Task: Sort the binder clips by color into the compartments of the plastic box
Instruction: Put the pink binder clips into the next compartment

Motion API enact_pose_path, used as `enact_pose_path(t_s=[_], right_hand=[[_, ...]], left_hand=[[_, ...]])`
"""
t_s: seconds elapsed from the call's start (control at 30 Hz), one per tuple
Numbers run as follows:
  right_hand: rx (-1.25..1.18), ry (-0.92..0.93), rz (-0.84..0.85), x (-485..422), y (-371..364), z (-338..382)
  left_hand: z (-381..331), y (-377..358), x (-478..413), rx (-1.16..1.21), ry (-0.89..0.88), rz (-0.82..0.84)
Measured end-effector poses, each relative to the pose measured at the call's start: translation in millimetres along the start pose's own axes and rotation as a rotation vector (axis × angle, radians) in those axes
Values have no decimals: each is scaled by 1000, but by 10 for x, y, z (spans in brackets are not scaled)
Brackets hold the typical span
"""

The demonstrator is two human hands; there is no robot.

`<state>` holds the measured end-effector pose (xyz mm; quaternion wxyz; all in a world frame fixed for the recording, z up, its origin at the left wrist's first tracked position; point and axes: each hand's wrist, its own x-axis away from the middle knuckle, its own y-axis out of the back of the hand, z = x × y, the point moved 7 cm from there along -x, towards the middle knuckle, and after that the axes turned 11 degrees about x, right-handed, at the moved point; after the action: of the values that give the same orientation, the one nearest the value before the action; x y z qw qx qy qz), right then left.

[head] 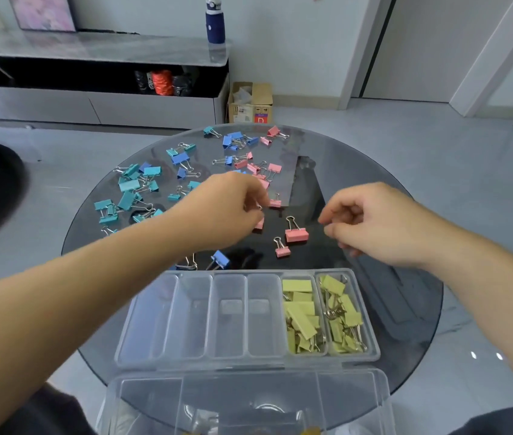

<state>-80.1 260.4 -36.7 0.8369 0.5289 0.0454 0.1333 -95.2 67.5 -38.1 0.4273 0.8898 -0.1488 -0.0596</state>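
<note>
pink clip [259, 223] seemingly in left hand [227, 211]

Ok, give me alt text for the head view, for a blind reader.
A person's left hand pinches a pink binder clip over a glass table strewn with teal, blue and pink clips; the right hand hovers nearby, fingers curled. The plastic box's two rightmost compartments hold yellow clips.
</note>
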Motion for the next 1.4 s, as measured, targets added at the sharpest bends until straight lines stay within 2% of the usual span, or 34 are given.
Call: enact_pose_path(t_s=[0.07, 0.17, 0.23, 0.33, 0.5, 0.7, 0.83, 1.03, 1.17, 1.3, 1.4], right_hand=[[118, 15, 93, -291, -115, 92], [267, 39, 304, -594, -397, 210], [338, 32, 350, -684, -546, 235], [409, 40, 293, -766, -629, 199], [357, 27, 262, -793, -556, 16], [227, -32, 240, -771, -428, -158], [320, 14, 317, -678, -448, -207], [396, 102, 268, -679, -511, -147], [411, 99, 259, -650, -529, -111], [366, 40, 161, -651, -512, -57], [387, 76, 138, -659, -543, 59]], left_hand=[[175, -21, -130, -177, 32, 81], [267, -181, -238, -363, -52, 228], [286, -262, -303, -452, -113, 251], [262, -315, -444, -458, -167, 226], [237, -306, -740, -373, -153, 186], [162, -371, -1006, -354, -118, 236], [140, -411, -1064, -353, -108, 275], [-24, -476, -1120, -420, -152, 292], [-107, -491, -1113, -426, -153, 314], [-119, -490, -1064, -409, -177, 271], [-95, -398, -984, -285, -172, 201]])
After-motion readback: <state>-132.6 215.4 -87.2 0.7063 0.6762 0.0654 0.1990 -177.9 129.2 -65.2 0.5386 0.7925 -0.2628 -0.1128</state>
